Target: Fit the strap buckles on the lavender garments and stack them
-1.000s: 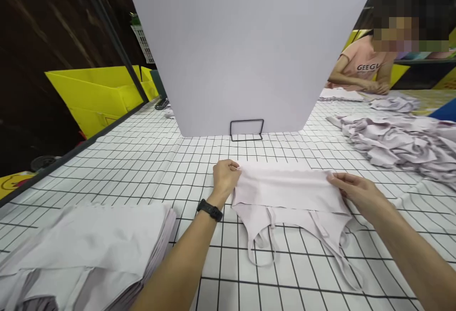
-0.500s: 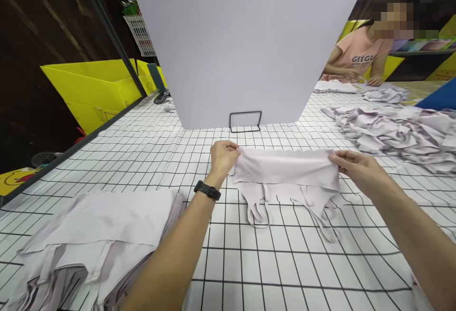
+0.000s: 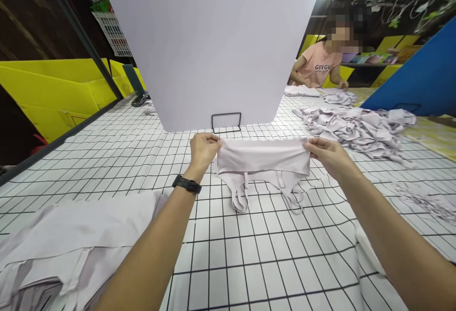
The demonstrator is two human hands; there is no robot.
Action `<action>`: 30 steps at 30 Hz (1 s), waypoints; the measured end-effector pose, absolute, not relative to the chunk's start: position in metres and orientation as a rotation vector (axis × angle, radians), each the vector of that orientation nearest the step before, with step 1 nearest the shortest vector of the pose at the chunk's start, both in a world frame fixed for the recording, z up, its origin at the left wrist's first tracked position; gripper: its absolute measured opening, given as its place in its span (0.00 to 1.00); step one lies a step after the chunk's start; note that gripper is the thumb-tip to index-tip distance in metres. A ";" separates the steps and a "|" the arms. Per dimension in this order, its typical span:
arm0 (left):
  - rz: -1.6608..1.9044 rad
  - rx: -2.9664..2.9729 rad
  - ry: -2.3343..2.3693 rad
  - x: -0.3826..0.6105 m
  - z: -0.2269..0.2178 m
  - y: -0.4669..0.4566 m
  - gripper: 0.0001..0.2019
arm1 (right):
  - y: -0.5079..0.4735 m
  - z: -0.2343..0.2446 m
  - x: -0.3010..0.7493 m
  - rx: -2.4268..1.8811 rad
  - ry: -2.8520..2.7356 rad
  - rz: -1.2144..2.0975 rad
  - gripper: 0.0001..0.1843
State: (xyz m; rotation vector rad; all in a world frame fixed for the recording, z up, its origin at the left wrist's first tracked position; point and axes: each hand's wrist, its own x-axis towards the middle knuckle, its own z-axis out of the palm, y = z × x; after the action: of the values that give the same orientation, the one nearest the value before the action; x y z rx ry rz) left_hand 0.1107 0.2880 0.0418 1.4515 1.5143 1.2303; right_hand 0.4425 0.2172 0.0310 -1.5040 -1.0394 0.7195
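A pale lilac camisole-style top [image 3: 263, 155] with thin straps is stretched flat between my two hands, straps toward me. My left hand [image 3: 204, 148], with a black band on its wrist, pinches the far left corner. At the far right corner, my right hand [image 3: 326, 152] grips the cloth between thumb and fingers. The straps hang loosely bunched over the grid-patterned table [image 3: 249, 254]. To the left of my left forearm lies a neat stack of similar tops [image 3: 92, 225], partly cut off by the frame.
A large pale board [image 3: 213, 50] stands just beyond the top, with a wire stand [image 3: 226, 122] at its foot. A heap of crumpled tops [image 3: 349, 123] lies to the right. Beyond it a person [image 3: 317, 66] handles cloth. Yellow bins [image 3: 53, 88] stand left; a blue panel [image 3: 416, 73] leans right.
The view has turned to the right. My hands have moved the top slightly away from me, nearer the board, both still gripping its corners.
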 end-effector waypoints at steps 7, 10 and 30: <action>1.312 1.532 1.492 0.109 0.066 0.293 0.05 | 0.218 0.051 0.442 -1.461 -1.020 0.686 0.21; 1.331 1.581 1.478 0.108 0.076 0.295 0.05 | 0.221 0.058 0.442 -1.430 -1.008 0.667 0.20; 1.325 1.903 1.237 0.021 0.072 0.153 0.04 | 0.078 0.063 0.400 -1.585 -1.490 0.475 0.23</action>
State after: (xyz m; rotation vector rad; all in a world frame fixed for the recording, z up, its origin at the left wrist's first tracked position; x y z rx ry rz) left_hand 0.0211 0.1527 0.0717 1.9030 1.2370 1.3252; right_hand 0.4003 0.0782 0.0634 -1.5846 -1.4896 0.4748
